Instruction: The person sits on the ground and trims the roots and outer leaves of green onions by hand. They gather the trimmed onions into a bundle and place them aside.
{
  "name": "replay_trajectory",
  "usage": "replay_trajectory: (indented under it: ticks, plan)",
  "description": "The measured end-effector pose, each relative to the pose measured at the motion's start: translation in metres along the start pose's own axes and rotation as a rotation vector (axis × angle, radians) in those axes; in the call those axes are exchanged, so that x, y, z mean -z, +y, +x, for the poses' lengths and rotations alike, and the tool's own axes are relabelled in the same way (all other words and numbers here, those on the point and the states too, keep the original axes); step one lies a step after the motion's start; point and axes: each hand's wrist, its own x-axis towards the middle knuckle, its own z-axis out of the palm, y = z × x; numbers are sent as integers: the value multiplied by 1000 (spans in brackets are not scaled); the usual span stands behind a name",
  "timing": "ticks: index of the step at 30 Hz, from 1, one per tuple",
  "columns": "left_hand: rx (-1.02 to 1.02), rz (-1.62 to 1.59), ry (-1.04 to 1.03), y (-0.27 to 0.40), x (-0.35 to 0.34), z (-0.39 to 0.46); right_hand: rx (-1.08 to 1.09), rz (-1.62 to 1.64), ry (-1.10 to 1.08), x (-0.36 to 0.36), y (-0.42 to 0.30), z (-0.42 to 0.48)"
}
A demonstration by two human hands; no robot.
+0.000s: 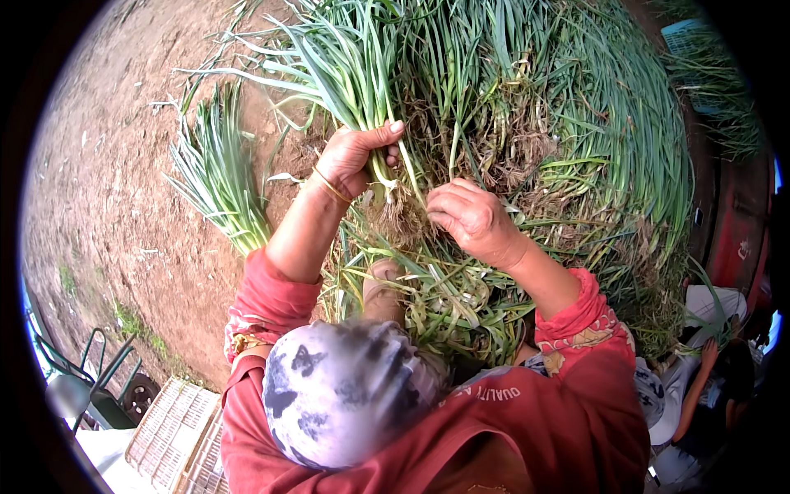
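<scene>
My left hand (353, 159) grips a bunch of green onions (358, 92) around the pale stalks. Their leaves fan away from me, and a tangle of brown roots (398, 213) hangs below the fist. My right hand (475, 216) is beside those roots, thumb and fingers pinched together at the lower end of one pale stalk (410, 163) of the bunch. The fingers partly hide that end. Beyond both hands lies a large heap of green onions (617, 123), with soil-brown roots showing in its middle. Stripped leaves (457, 296) litter the ground under my hands.
A separate bundle of green onions (222, 173) lies on the bare dirt (123, 185) to the left. Woven crates (173, 426) and a wheelbarrow (102, 395) are at the lower left. At the right are a blue crate (685, 40) and another person's hand (708, 355) holding leaves.
</scene>
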Motion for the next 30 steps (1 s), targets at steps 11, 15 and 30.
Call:
replay_trajectory:
  ticks: [11, 15, 30]
  plan:
    - [-42, -140, 7, 15, 2, 4, -313, -131, -406, 8, -9, -77]
    - [-39, -132, 0, 10, -2, 2, -315, 37, 160, -18, -5, -18]
    - [-456, 131, -99, 82, 2, -32, -826, -246, -209, -19, 80, 26]
